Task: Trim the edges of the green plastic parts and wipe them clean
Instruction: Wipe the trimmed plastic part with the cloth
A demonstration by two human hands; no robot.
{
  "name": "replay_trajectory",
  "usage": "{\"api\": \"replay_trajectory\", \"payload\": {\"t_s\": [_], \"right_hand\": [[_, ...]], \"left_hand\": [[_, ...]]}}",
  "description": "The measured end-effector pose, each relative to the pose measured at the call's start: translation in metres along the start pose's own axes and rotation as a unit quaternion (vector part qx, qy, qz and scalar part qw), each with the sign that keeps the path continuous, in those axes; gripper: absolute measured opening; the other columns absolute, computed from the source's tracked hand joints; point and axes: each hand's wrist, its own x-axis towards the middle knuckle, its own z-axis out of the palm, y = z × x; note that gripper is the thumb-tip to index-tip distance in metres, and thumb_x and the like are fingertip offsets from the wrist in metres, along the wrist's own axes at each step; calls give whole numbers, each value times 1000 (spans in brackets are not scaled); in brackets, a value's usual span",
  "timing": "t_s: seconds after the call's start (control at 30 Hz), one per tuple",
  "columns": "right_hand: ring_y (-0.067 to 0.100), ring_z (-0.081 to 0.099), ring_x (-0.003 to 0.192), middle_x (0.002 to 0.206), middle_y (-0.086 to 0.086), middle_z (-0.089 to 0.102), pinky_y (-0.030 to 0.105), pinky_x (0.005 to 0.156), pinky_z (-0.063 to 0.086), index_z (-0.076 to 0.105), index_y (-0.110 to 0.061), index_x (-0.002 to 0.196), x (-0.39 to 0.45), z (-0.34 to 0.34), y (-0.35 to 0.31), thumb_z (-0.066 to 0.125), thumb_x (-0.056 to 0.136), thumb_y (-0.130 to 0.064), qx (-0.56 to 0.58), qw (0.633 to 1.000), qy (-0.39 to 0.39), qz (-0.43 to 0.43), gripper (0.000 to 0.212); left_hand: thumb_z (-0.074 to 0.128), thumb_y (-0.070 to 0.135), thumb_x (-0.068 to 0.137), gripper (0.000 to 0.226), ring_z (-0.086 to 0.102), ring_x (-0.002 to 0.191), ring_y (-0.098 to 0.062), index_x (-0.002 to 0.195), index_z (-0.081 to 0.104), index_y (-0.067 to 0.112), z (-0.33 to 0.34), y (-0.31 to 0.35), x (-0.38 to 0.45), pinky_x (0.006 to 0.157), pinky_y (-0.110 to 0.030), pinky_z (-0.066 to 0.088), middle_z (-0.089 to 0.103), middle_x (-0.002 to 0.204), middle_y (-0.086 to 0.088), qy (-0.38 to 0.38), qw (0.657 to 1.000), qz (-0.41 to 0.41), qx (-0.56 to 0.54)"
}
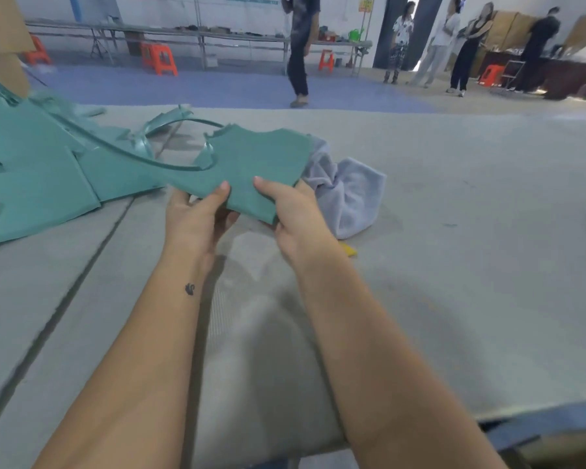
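A flat green plastic part (251, 160) with a jagged far edge and a thin curved strip trailing to the left is held just above the grey table (454, 231). My left hand (197, 214) grips its near edge, thumb on top. My right hand (291, 211) grips the near right corner the same way. A crumpled grey cloth (349, 194) lies on the table right behind and beside my right hand. A small yellow object (349, 248), mostly hidden by my right wrist, lies on the table.
A pile of more green plastic parts (31, 170) fills the table's left side. Beyond the table's far edge is a blue floor with orange stools (159, 59), long benches, a person walking (301, 45) and several people standing at the right.
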Motion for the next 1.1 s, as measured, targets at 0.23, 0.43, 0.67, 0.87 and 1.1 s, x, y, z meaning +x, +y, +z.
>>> {"api": "replay_trajectory", "payload": {"t_s": [0.23, 0.43, 0.67, 0.87, 1.1], "right_hand": [[37, 65, 107, 116, 16, 68, 59, 92, 52, 63, -16, 96, -22, -48, -31, 64, 87, 3, -51, 996, 70, -35, 21], [25, 67, 87, 98, 13, 69, 43, 81, 56, 60, -3, 104, -67, -127, -95, 66, 87, 2, -47, 968, 192, -152, 19], [21, 65, 80, 86, 7, 69, 35, 72, 55, 65, -13, 86, -189, -268, -155, 65, 88, -3, -3, 899, 369, -237, 11], [22, 66, 70, 80, 5, 71, 29, 58, 53, 66, -12, 86, -334, -380, -147, 65, 88, -2, 48, 794, 542, -270, 10], [24, 71, 83, 94, 9, 74, 33, 64, 57, 68, -7, 100, -429, -455, -67, 72, 84, -6, 90, 722, 676, -118, 16]], "left_hand": [[57, 11, 95, 12, 69, 63, -12, 95, 57, 23, -1, 12, -12, 65, -24, 57, 71, 81, 4, -33, 996, -1, 87], [56, 1, 94, 10, 68, 59, -12, 92, 56, 11, 84, -13, -66, 62, -24, 58, 70, 65, 4, -141, 985, -7, 103], [55, 1, 95, 9, 64, 60, -13, 104, 56, 6, 217, -99, -193, 68, -26, 59, 65, 81, -6, -236, 967, -40, 86], [62, 2, 91, 17, 66, 57, -12, 86, 57, 18, 271, -184, -332, 58, -26, 58, 66, 71, -2, -344, 927, -86, 120], [56, 8, 96, 11, 69, 71, -15, 106, 60, 5, 235, -274, -406, 60, -24, 55, 70, 92, -9, -402, 808, -350, 252]]}}
